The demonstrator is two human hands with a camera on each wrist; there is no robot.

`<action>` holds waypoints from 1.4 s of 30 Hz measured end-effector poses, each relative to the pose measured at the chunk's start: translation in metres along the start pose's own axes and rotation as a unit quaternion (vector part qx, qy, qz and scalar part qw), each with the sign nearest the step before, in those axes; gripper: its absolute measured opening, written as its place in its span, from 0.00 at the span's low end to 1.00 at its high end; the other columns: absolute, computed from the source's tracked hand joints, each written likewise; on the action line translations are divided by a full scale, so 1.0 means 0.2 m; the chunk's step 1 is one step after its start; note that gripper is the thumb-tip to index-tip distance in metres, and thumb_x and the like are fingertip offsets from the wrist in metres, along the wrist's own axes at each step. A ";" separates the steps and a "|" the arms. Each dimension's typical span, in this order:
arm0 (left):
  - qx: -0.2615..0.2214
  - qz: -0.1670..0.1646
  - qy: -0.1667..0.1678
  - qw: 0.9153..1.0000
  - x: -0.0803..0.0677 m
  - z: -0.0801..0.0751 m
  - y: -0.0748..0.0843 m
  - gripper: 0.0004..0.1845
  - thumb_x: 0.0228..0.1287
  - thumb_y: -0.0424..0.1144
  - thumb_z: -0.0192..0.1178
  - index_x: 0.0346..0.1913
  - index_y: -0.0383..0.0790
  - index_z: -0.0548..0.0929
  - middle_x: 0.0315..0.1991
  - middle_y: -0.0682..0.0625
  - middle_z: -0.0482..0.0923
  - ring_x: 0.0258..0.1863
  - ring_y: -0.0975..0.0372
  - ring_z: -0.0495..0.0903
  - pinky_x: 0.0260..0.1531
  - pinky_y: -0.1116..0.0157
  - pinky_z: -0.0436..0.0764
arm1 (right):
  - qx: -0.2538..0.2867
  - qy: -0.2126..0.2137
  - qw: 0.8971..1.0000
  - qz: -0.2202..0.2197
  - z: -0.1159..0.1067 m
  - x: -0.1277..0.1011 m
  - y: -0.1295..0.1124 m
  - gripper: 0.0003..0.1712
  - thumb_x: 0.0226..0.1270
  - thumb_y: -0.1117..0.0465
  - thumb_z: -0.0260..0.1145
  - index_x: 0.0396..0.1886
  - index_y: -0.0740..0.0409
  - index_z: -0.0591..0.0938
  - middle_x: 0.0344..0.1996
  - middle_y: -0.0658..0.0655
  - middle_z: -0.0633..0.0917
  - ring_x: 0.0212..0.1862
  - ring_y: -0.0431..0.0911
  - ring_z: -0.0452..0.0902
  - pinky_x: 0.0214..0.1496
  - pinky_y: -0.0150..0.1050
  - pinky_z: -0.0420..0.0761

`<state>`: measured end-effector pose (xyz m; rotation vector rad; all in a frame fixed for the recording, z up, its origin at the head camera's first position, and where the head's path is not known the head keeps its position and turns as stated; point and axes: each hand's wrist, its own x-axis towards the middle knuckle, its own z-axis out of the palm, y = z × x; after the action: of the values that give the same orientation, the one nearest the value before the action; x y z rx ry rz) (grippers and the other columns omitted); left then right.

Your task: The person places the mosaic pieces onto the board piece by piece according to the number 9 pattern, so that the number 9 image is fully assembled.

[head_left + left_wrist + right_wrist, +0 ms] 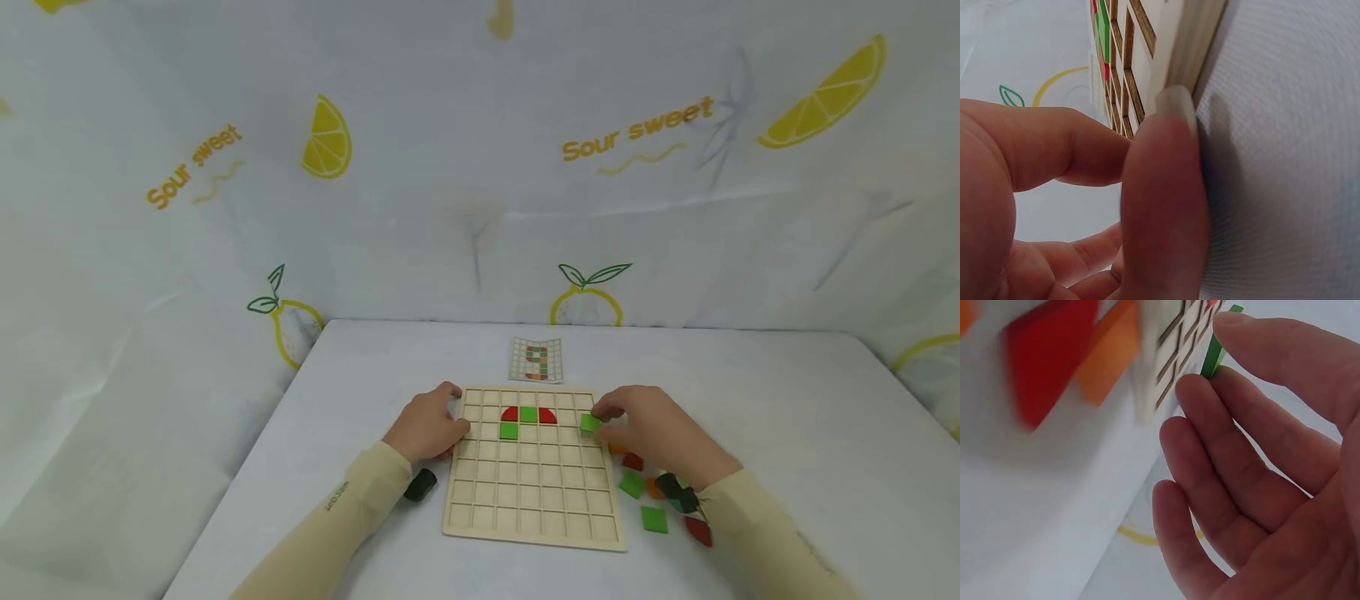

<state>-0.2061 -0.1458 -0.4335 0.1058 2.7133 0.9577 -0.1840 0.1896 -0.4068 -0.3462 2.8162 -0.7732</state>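
A wooden grid board [532, 500] lies flat on the white table. Near its top row sit two red quarter-round pieces flanking a green square [528, 414], and another green square [509, 431] sits just below. My left hand [452, 410] holds the board's upper left edge; in the left wrist view its thumb [1166, 187] presses the board's side [1179, 44]. Over the board's right column, my right hand [600, 418] pinches a green square tile [590, 422] between thumb and forefinger. The right wrist view shows that tile [1212, 355] edge-on at the fingertips [1194, 387].
A small pattern card [536, 359] lies behind the board. Loose green [654, 519], red [697, 531] and orange tiles lie right of the board, partly under my right wrist. A lemon-print cloth [330, 142] walls the table on three sides.
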 end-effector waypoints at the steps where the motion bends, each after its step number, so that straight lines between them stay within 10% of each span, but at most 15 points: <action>1: 0.001 0.002 0.000 1.000 0.00 0.00 0.00 0.31 0.72 0.39 0.62 0.76 0.38 0.72 0.20 0.50 0.83 0.16 0.61 0.81 0.25 0.65 0.78 | 0.003 -0.001 1.000 -0.002 0.01 0.01 -0.02 0.13 0.68 0.55 0.78 0.50 0.51 0.91 0.47 0.49 0.91 0.49 0.46 0.83 0.54 0.49 0.87; 42: 0.002 0.001 -0.002 1.000 -0.02 -0.01 0.01 0.32 0.75 0.39 0.62 0.78 0.36 0.70 0.18 0.50 0.82 0.14 0.62 0.79 0.22 0.66 0.77 | -0.029 0.001 0.998 -0.056 0.18 0.12 -0.18 0.09 0.66 0.59 0.79 0.45 0.53 0.93 0.38 0.45 0.89 0.40 0.40 0.78 0.50 0.43 0.83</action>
<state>-0.2030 -0.1448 -0.4301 0.1108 2.7114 0.9518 -0.1923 0.1357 -0.4207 -0.5178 2.8453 -0.7147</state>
